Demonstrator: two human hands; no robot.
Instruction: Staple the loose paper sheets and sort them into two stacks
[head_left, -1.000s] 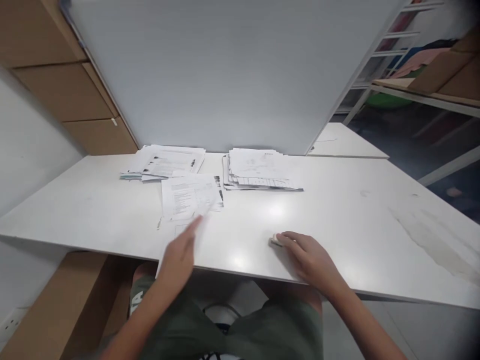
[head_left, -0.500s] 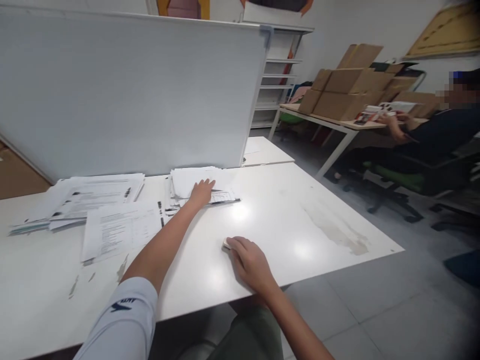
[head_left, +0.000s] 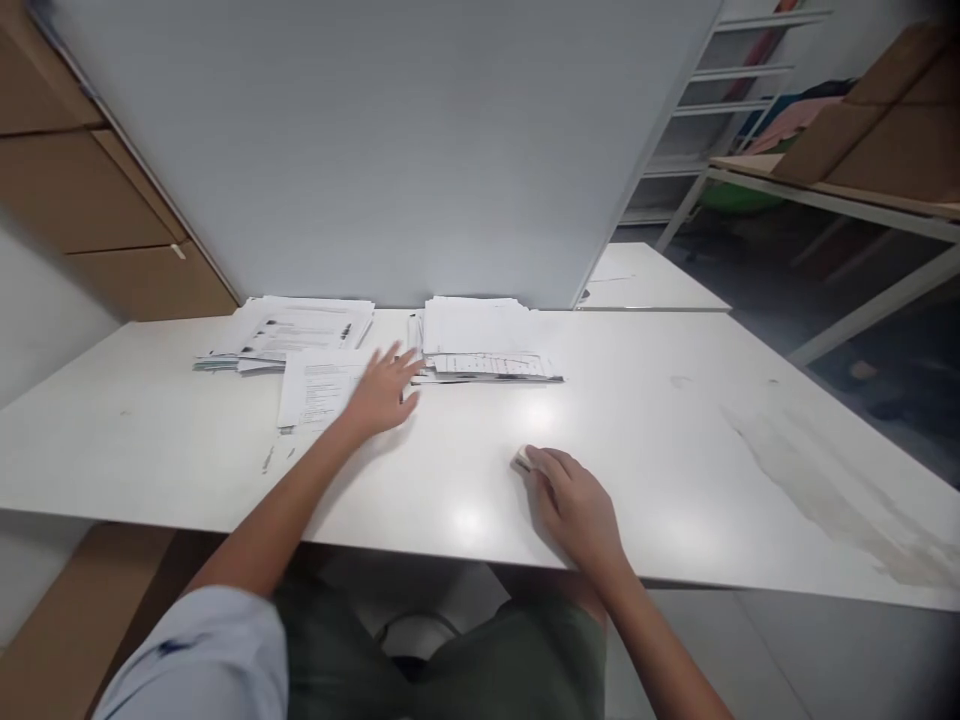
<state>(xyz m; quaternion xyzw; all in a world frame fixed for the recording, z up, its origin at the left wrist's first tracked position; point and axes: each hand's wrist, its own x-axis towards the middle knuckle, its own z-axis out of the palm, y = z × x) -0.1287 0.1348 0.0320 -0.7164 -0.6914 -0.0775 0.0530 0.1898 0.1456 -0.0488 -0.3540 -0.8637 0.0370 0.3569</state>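
Observation:
My left hand (head_left: pixel 384 390) lies open and flat on the white table (head_left: pixel 675 440), fingers spread, its fingertips at the left edge of the right paper stack (head_left: pixel 480 340) and over the corner of a loose printed sheet (head_left: pixel 319 388). My right hand (head_left: pixel 574 500) rests nearer the table's front edge, fingers curled over a small white object (head_left: pixel 522 460) that pokes out past the fingertips. A second spread of papers (head_left: pixel 289 330) lies to the left of the loose sheet.
A large white board (head_left: pixel 390 140) stands upright along the table's far edge. Brown cabinet drawers (head_left: pixel 90 200) are at the left. A second small table (head_left: pixel 645 280), shelving (head_left: pixel 742 90) and cardboard boxes (head_left: pixel 885 130) are at the back right.
My left hand has pulled back from the top of the right paper stack to its left edge. The camera swung back left and down. My right hand stayed on the small object.

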